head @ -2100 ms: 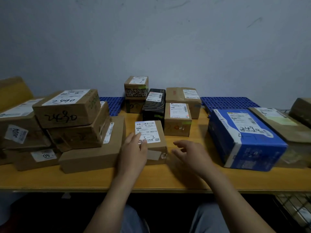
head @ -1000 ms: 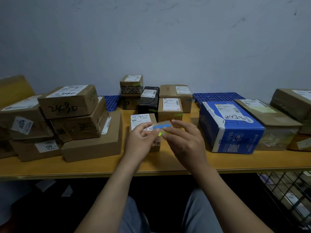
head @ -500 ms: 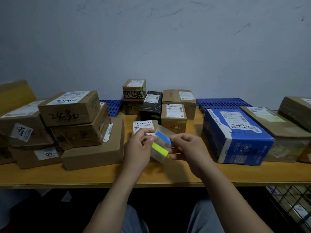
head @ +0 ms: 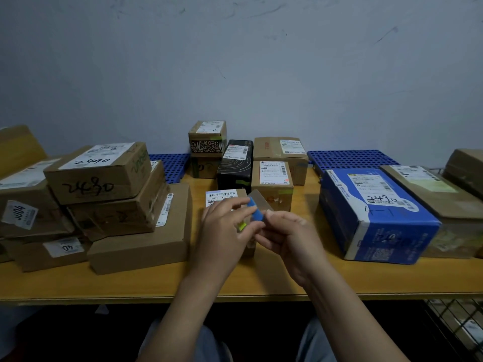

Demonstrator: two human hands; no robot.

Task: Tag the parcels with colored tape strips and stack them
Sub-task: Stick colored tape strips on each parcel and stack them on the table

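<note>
Above the table's front middle I hold a clear backing sheet (head: pixel 258 198) that carries a blue tape strip (head: pixel 255 210) and a yellow-green strip (head: pixel 242 226). My right hand (head: pixel 286 237) grips the sheet from below. My left hand (head: pixel 226 227) pinches at the blue strip with thumb and forefinger. Right behind my hands a small brown parcel (head: pixel 222 196) with a white label lies on the table, mostly hidden by them.
A stack of brown parcels (head: pixel 104 194) fills the left of the wooden table (head: pixel 130 283). A blue parcel (head: pixel 376 212) and flat brown ones (head: pixel 428 189) lie at right. Small boxes, one black (head: pixel 236 163), stand at the back by blue perforated mats (head: pixel 347 158).
Earlier my hands were at the small parcel; they then lifted a clear sheet of tape strips. Now my left fingers have moved from the sheet's left edge onto the blue strip.
</note>
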